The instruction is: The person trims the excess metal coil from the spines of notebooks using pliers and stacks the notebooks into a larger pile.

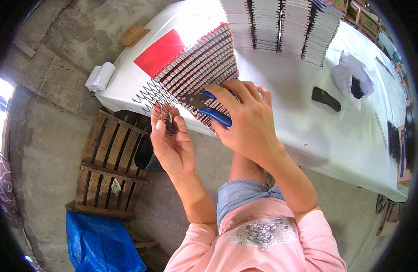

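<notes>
My right hand (252, 122) grips a pair of blue-handled cutting pliers (216, 116). The jaws lie at the near left edge of a slanting stack of spiral-bound notebooks (204, 56), where their coils stick out. Long loose ends of black binding coils (152, 96) spread left past the stack. Just below them, my left hand (176, 147) is turned palm up, its fingers curled around a dark tangle of coil (171, 128). Whether that tangle is cut off or still joined to the notebooks, I cannot tell. A red cover (160, 53) lies beside the stack.
More spiral-bound notebooks (265, 27) stand in rows at the back of the white-covered table (281, 99). To the right are a black object (326, 99), a crumpled white bag (352, 75) and black coils (393, 140). A wooden pallet (111, 158) and blue tarp (102, 242) are at left.
</notes>
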`<state>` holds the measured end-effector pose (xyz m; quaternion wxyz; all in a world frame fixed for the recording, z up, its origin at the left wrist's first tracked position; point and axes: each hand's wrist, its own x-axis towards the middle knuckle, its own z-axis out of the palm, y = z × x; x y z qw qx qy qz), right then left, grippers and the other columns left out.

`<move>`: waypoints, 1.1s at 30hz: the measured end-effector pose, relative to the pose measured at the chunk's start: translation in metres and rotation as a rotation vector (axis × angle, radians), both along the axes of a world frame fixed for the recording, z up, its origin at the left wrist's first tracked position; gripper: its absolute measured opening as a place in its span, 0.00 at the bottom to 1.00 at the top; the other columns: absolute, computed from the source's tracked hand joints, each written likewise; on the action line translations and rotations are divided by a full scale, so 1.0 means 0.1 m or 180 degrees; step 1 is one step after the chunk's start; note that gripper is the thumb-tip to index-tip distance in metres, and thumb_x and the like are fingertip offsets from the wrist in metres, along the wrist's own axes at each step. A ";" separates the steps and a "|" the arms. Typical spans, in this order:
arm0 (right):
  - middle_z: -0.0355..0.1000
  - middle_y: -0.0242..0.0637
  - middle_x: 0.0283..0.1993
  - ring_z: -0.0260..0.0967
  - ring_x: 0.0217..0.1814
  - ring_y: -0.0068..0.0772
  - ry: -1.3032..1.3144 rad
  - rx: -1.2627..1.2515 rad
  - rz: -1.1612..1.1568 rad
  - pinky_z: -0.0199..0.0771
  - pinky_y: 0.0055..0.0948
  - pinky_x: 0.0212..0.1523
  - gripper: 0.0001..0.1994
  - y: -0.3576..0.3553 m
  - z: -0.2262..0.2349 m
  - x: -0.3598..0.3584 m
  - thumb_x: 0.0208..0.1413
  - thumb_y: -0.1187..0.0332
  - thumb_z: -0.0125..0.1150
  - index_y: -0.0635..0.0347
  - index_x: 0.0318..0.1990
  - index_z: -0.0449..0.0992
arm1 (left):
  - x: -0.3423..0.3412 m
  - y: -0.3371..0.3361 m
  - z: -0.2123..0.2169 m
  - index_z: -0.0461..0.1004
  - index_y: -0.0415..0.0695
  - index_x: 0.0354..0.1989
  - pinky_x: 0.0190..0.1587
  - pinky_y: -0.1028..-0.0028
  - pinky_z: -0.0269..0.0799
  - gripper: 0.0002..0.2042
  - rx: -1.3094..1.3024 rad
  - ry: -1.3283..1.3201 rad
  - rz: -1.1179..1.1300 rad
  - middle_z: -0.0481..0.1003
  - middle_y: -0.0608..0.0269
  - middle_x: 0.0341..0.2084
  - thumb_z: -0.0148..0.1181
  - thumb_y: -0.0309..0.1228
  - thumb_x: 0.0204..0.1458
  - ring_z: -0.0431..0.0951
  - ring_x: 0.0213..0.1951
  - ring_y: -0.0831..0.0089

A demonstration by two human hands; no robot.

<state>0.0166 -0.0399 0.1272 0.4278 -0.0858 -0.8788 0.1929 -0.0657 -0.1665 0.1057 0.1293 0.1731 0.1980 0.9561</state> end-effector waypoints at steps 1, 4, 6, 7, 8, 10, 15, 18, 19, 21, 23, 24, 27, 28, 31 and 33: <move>0.68 0.30 0.41 0.64 0.46 0.36 -0.0011 0.0026 0.0000 0.57 0.40 0.47 0.26 0.00 0.01 0.00 0.34 0.67 0.66 0.47 0.48 0.71 | 0.00 0.01 0.01 0.68 0.32 0.46 0.49 0.74 0.70 0.13 0.0006 0.0003 0.0001 0.70 0.53 0.42 0.51 0.23 0.53 0.69 0.45 0.67; 0.67 0.31 0.39 0.64 0.45 0.35 0.0083 0.0129 0.0001 0.56 0.42 0.44 0.24 -0.03 0.01 -0.03 0.34 0.66 0.66 0.50 0.45 0.71 | -0.08 0.07 -0.02 0.70 0.37 0.42 0.34 0.84 0.67 0.10 -0.0715 0.0573 0.0529 0.72 0.64 0.36 0.55 0.28 0.55 0.70 0.36 0.80; 0.66 0.31 0.38 0.64 0.44 0.35 0.0024 0.0195 -0.0045 0.56 0.42 0.43 0.23 -0.05 0.04 -0.01 0.34 0.66 0.66 0.49 0.45 0.71 | -0.11 0.08 -0.04 0.70 0.37 0.42 0.33 0.85 0.67 0.09 -0.0708 0.0602 0.0532 0.72 0.64 0.35 0.55 0.28 0.55 0.70 0.35 0.80; 0.66 0.31 0.37 0.64 0.43 0.35 -0.0035 0.0256 -0.0093 0.56 0.42 0.42 0.23 -0.06 0.06 0.00 0.34 0.66 0.66 0.49 0.44 0.71 | -0.11 0.09 -0.05 0.70 0.37 0.41 0.33 0.85 0.67 0.09 -0.0706 0.0631 0.0533 0.73 0.65 0.34 0.55 0.28 0.55 0.70 0.33 0.81; 0.66 0.31 0.37 0.64 0.43 0.35 -0.0035 0.0256 -0.0094 0.56 0.42 0.42 0.23 -0.07 0.07 0.02 0.34 0.66 0.66 0.49 0.44 0.71 | -0.10 0.10 -0.05 0.70 0.37 0.41 0.33 0.85 0.67 0.09 -0.0704 0.0632 0.0532 0.73 0.65 0.34 0.55 0.28 0.55 0.70 0.33 0.81; 0.65 0.31 0.36 0.64 0.42 0.35 -0.0146 0.0220 -0.0167 0.55 0.41 0.40 0.22 -0.09 0.10 0.05 0.34 0.65 0.67 0.49 0.43 0.71 | -0.06 0.13 -0.04 0.70 0.37 0.42 0.33 0.85 0.67 0.09 -0.0787 0.0583 0.0778 0.73 0.65 0.34 0.55 0.28 0.55 0.70 0.32 0.82; 0.66 0.31 0.36 0.64 0.42 0.34 -0.0081 0.0165 -0.0061 0.56 0.41 0.40 0.22 -0.07 0.05 0.01 0.34 0.65 0.67 0.49 0.43 0.71 | -0.04 0.14 -0.02 0.69 0.37 0.46 0.33 0.85 0.67 0.12 -0.0853 0.0695 0.0879 0.73 0.65 0.35 0.54 0.28 0.55 0.70 0.33 0.83; 0.67 0.32 0.36 0.66 0.41 0.36 -0.0117 0.0112 0.0020 0.59 0.40 0.39 0.22 -0.05 0.06 0.00 0.34 0.66 0.67 0.51 0.42 0.71 | -0.01 0.16 0.02 0.68 0.37 0.48 0.33 0.85 0.66 0.13 -0.0995 0.0791 0.1009 0.73 0.66 0.35 0.53 0.27 0.56 0.70 0.33 0.85; 0.67 0.33 0.35 0.67 0.40 0.37 -0.0146 0.0056 0.0089 0.62 0.40 0.38 0.21 -0.05 0.06 -0.01 0.34 0.67 0.66 0.52 0.42 0.71 | -0.01 0.17 0.03 0.67 0.36 0.49 0.33 0.86 0.66 0.13 -0.1108 0.0819 0.1098 0.73 0.66 0.35 0.53 0.26 0.56 0.70 0.33 0.85; 0.68 0.34 0.34 0.68 0.39 0.38 -0.0194 -0.0076 0.0200 0.64 0.39 0.37 0.20 -0.02 0.01 -0.05 0.35 0.68 0.66 0.52 0.41 0.71 | 0.00 0.16 0.03 0.67 0.36 0.49 0.33 0.86 0.66 0.13 -0.1114 0.0919 0.1129 0.73 0.66 0.35 0.52 0.26 0.56 0.70 0.33 0.86; 0.69 0.35 0.33 0.70 0.37 0.39 -0.0245 -0.0206 0.0309 0.67 0.38 0.36 0.20 -0.01 -0.04 -0.07 0.35 0.69 0.66 0.52 0.41 0.71 | 0.00 0.16 0.02 0.67 0.36 0.50 0.33 0.86 0.65 0.14 -0.1117 0.1017 0.1157 0.73 0.66 0.35 0.52 0.25 0.56 0.70 0.34 0.86; 0.69 0.36 0.32 0.70 0.36 0.40 -0.0315 -0.0257 0.0332 0.68 0.38 0.35 0.19 -0.01 -0.06 -0.08 0.36 0.69 0.65 0.52 0.41 0.71 | -0.01 0.16 0.01 0.67 0.36 0.50 0.33 0.86 0.65 0.14 -0.1204 0.1061 0.1272 0.73 0.65 0.35 0.52 0.25 0.56 0.70 0.34 0.86; 0.70 0.36 0.33 0.71 0.36 0.40 -0.0363 -0.0418 0.0424 0.68 0.38 0.37 0.19 0.01 -0.06 -0.07 0.36 0.69 0.65 0.51 0.41 0.72 | -0.02 0.17 0.00 0.67 0.36 0.49 0.33 0.85 0.64 0.13 -0.1356 0.1143 0.1486 0.73 0.65 0.36 0.52 0.26 0.56 0.70 0.34 0.85; 0.70 0.35 0.34 0.70 0.38 0.39 -0.0347 -0.0528 0.0498 0.66 0.38 0.39 0.20 0.01 -0.05 -0.06 0.36 0.69 0.65 0.50 0.42 0.72 | -0.02 0.17 0.00 0.67 0.36 0.49 0.33 0.85 0.64 0.13 -0.1424 0.1175 0.1588 0.73 0.65 0.36 0.52 0.26 0.56 0.70 0.34 0.85; 0.69 0.33 0.37 0.68 0.42 0.37 0.0109 0.0004 0.0167 0.61 0.39 0.44 0.21 0.05 0.04 0.01 0.36 0.67 0.66 0.49 0.43 0.72 | -0.03 0.16 -0.02 0.67 0.36 0.48 0.33 0.84 0.64 0.12 -0.1510 0.1260 0.1702 0.72 0.65 0.36 0.52 0.26 0.56 0.70 0.35 0.85; 0.68 0.33 0.38 0.67 0.44 0.36 0.0123 0.0047 0.0113 0.59 0.40 0.45 0.22 0.04 0.07 0.01 0.35 0.67 0.66 0.48 0.44 0.71 | -0.03 0.18 -0.03 0.67 0.36 0.47 0.32 0.84 0.64 0.12 -0.1494 0.1265 0.1690 0.72 0.65 0.37 0.52 0.26 0.57 0.70 0.35 0.85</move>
